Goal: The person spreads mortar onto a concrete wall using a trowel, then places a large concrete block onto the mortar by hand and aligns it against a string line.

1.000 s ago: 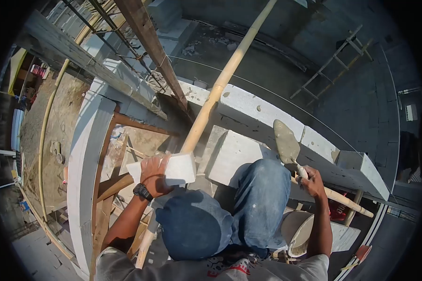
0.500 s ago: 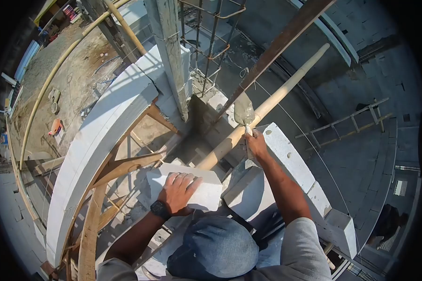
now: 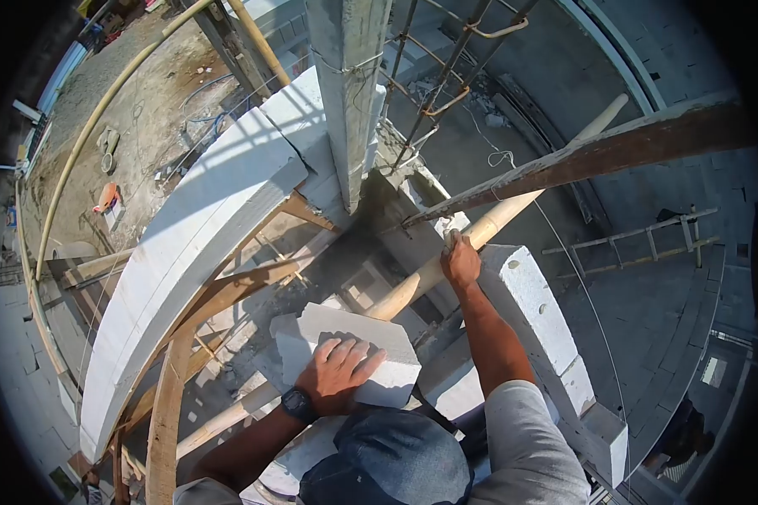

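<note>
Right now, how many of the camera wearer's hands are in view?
2: the left hand is on a white block; the right hand is by the bamboo pole.

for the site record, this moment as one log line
left hand: resting on white block | right hand: closed, stretched forward by pole | watch: left wrist

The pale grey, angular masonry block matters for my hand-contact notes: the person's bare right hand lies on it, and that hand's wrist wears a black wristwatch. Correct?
Not quite: the head view shows the person's bare left hand lying on the pale grey, angular masonry block. That hand's wrist does wear a black wristwatch.
</note>
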The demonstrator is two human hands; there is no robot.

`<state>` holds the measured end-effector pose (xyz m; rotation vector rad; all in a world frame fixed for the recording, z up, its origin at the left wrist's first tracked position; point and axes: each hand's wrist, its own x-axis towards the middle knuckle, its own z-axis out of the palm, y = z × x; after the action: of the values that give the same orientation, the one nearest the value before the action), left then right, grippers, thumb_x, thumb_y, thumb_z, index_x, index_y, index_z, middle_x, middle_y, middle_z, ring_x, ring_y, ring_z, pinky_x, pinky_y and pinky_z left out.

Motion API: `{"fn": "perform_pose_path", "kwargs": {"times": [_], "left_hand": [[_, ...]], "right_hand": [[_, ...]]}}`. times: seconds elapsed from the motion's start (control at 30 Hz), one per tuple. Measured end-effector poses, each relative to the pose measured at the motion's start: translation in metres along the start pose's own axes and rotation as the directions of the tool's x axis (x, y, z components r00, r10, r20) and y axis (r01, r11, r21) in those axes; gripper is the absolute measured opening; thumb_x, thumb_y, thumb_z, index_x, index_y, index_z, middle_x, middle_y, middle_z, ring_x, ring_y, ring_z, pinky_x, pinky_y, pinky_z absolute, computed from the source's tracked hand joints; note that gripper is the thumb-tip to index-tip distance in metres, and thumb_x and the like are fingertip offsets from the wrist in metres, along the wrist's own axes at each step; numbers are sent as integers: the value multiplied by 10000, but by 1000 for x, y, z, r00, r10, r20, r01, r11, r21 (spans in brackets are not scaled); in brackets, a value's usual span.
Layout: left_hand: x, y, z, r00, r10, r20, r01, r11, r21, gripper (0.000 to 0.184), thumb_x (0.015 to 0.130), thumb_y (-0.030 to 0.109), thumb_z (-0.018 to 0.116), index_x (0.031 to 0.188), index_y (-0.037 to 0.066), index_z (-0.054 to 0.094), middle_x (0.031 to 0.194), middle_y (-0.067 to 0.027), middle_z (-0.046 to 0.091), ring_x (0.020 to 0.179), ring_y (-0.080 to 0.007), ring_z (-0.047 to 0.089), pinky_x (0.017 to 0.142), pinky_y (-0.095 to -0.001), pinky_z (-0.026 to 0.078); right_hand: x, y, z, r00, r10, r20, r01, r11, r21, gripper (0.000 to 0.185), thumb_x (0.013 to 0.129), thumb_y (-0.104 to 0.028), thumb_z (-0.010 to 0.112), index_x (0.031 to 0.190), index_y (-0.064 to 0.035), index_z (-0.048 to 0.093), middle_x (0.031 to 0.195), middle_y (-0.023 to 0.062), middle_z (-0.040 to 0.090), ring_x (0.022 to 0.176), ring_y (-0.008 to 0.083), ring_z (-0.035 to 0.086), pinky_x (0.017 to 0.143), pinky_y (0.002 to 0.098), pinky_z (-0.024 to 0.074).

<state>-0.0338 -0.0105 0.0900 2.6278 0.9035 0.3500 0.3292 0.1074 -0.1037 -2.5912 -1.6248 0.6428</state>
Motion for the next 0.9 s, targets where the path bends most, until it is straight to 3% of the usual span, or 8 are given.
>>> {"fn": "perform_pose_path", "kwargs": {"times": [0.33,0.5,0.73,0.83,0.9], "left_hand": [[-1,-1,4,1000,15,6,-15,1000,-24,672,883,474,654,1455,130,580,1288,-133,635,1170,-297,603,1053,-492,392],[3,3,-5,991,-17,131,26,997,-69,742,870,476,654,1510,116,548,1344,-160,614,1240,-332,576,1097,-512,381],[11,-3,6,988,26,152,-28,1000,13,874,801,485,707,1555,93,502,1376,-197,590,1290,-372,552,1152,-567,341],[12,2,-5,983,-18,184,38,994,-105,880,788,460,724,1556,93,499,1381,-207,586,1300,-382,548,1152,-566,340],[10,0,-5,987,-2,159,13,998,-65,858,828,578,692,1519,94,530,1330,-180,606,1248,-356,580,1110,-557,375]], "right_hand": [[-25,6,4,985,167,-43,-164,984,63,473,892,-174,668,1360,-163,601,1260,142,643,1153,397,693,937,534,578],[-34,3,-1,976,218,-7,-217,973,83,512,890,-204,663,1394,-156,584,1256,158,651,1142,423,693,945,542,564],[-34,-4,-10,973,226,49,-231,966,114,568,861,-201,712,1410,-133,579,1294,183,661,1160,419,693,971,543,559],[-38,3,-11,984,176,27,-178,965,191,528,874,-244,720,1369,-102,603,1262,215,694,1150,427,701,974,536,559],[-30,5,-10,989,147,-14,-137,946,295,499,877,-283,724,1318,-66,635,1207,245,720,1129,438,709,969,532,559]]}}
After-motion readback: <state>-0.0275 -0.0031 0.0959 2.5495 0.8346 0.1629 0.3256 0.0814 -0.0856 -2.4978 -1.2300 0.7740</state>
